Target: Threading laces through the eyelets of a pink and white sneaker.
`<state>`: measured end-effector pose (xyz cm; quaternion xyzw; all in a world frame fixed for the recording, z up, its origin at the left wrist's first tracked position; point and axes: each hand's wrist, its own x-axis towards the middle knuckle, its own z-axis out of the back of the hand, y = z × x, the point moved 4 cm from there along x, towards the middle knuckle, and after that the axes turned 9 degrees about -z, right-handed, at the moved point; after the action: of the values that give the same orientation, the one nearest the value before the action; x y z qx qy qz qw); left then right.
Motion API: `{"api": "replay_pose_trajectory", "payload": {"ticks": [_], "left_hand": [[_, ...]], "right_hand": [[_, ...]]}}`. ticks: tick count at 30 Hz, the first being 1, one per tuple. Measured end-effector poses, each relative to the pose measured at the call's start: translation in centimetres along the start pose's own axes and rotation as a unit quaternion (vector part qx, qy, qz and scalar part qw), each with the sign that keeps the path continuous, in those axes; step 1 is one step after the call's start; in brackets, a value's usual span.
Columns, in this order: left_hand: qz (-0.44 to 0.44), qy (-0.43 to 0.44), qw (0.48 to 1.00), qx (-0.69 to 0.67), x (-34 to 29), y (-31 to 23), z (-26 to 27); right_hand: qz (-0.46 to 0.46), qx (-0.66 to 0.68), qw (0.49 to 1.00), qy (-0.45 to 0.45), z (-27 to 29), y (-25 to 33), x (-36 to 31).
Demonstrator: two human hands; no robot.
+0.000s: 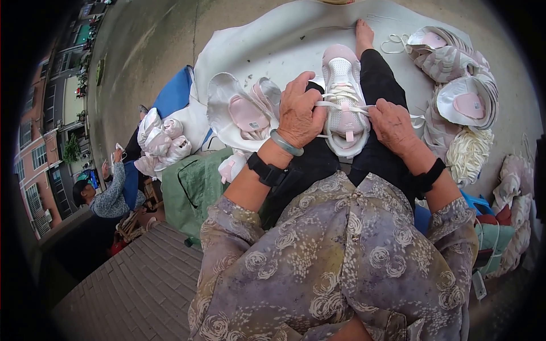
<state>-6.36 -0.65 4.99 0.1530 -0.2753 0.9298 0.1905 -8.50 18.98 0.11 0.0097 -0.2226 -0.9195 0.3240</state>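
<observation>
A white and pink sneaker (341,67) lies between my thighs, toe pointing away from me and heel opening toward me. White laces (343,91) criss-cross its tongue. My left hand (301,112) pinches the lace on the shoe's left side, fingers closed. On the other side my right hand (393,128) grips the lace between closed fingertips. The lace runs nearly straight across the tongue between both hands, and a loose end hangs past my right hand. Beside my left hand sit white and pink shoe uppers (248,112) with pink insoles.
Stacked shoe uppers (470,105) stand at the right, with a bundle of cream laces (470,154) below them. A white sheet (250,48) spreads beneath my bare foot (364,37). At the left are a green bag (196,184), a pile of uppers (164,141) and another seated person (114,196).
</observation>
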Motion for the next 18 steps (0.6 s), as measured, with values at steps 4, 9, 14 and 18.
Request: {"api": "replay_pose_trajectory", "payload": {"ticks": [4,9,14,18], "left_hand": [[0.019,-0.005,1.000,-0.019,0.1,0.2,-0.1],[-0.010,0.025,1.000,-0.015,0.8,-0.6,-2.5],[-0.051,0.076,0.996,-0.015,2.1,-2.8,-5.2],[-0.044,0.106,0.993,-0.009,3.5,-2.9,-6.1]], "right_hand": [[0.006,-0.047,0.999,-0.024,1.0,-0.6,-0.8],[-0.104,-0.002,0.985,-0.137,4.5,-7.3,-4.8],[-0.157,0.079,0.943,-0.283,10.9,-9.4,-4.5],[-0.127,0.133,0.933,-0.309,13.7,-7.2,-2.3]]}}
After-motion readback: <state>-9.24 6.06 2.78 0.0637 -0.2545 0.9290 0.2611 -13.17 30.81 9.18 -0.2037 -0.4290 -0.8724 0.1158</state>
